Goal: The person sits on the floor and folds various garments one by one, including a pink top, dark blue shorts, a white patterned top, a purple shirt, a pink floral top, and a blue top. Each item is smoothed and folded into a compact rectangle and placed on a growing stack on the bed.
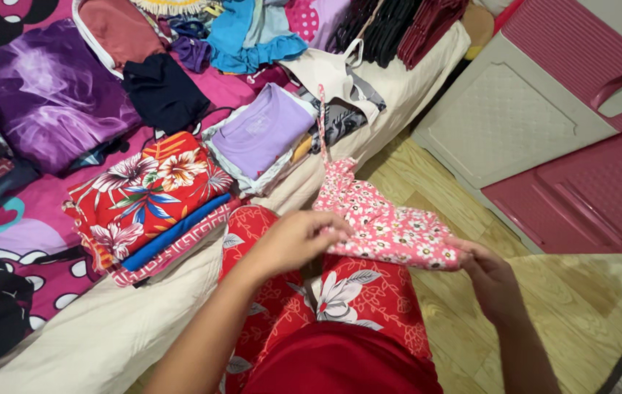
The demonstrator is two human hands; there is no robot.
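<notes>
A person sits at the edge of a mattress (pixel 107 328) on the floor (pixel 464 292). Folded clothing stacks (pixel 150 197) lie on the mattress to the left. Both hands, left hand (pixel 296 237) and right hand (pixel 490 277), hold a folded garment (pixel 387 222) above the lap. A cabinet (pixel 544 124) stands to the right.

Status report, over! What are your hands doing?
Left hand and right hand both grip pink floral garment. Held over lap, beside folded stacks. Nothing in the way.

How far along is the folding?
Done: folded stacks on the bed, red floral pile and lilac pile. In hand: pink floral garment, partly folded, held by left hand and right hand. Left: loose clothes heaped further back.
</notes>
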